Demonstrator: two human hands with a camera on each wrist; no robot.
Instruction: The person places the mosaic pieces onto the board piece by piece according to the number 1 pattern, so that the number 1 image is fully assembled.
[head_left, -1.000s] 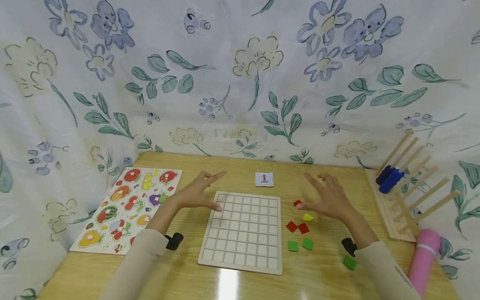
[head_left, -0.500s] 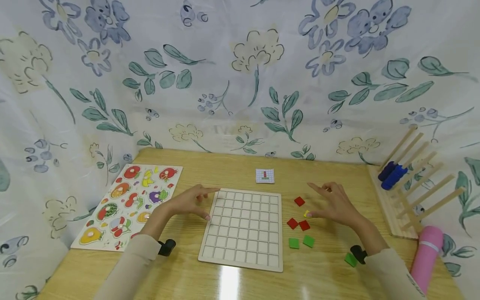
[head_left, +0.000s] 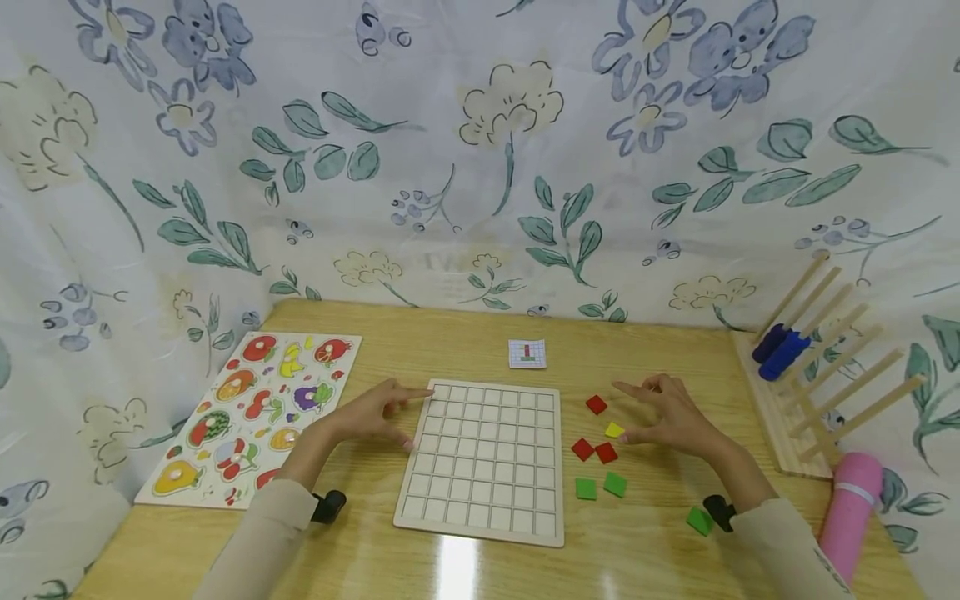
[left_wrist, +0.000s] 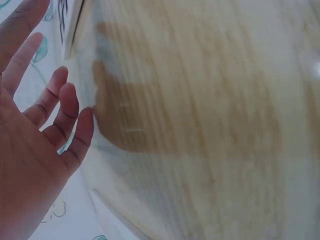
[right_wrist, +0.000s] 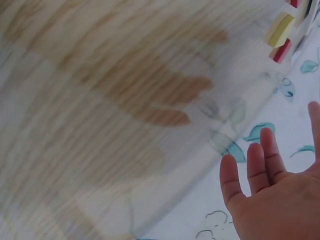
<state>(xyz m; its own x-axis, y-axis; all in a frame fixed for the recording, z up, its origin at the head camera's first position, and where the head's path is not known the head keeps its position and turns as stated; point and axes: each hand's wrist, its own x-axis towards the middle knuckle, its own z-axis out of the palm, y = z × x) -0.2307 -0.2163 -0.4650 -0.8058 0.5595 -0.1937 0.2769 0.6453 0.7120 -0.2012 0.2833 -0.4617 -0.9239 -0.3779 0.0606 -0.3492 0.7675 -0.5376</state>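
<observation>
"Judging by these views, which step is in hand?"

"To my eye, a setting-up moment before any pick. The left hand [head_left: 375,417] is at the left side of the grid board [head_left: 480,467], and the right hand [head_left: 671,421] is right of the loose tiles."

"Is either one gripping anything?"

"No. Both are released, thumb and forefinger apart, and the wrist views show loose fingers with nothing in them. Whether the left fingertips touch the board or only overlap it, I can't tell."

"Where are the tiles?"

"On the counter [head_left: 517,575], right of the board. A yellow tile [head_left: 614,430] is just beside the right thumb tip, a red tile [head_left: 596,404] beyond it. Two more reds and two greens lie nearer the person; another green tile [head_left: 700,522] sits apart by the right wrist. None is on the board."

"And the next move?"

"A pick would call for lowering the right thumb and finger onto opposite edges of one tile, I'd say."

"Which way does everything point?"

"The board's sides run away from the person; it looks nearly square, so I can't name a long axis. The tiles look square too. The far red one points a corner toward the person."
</observation>
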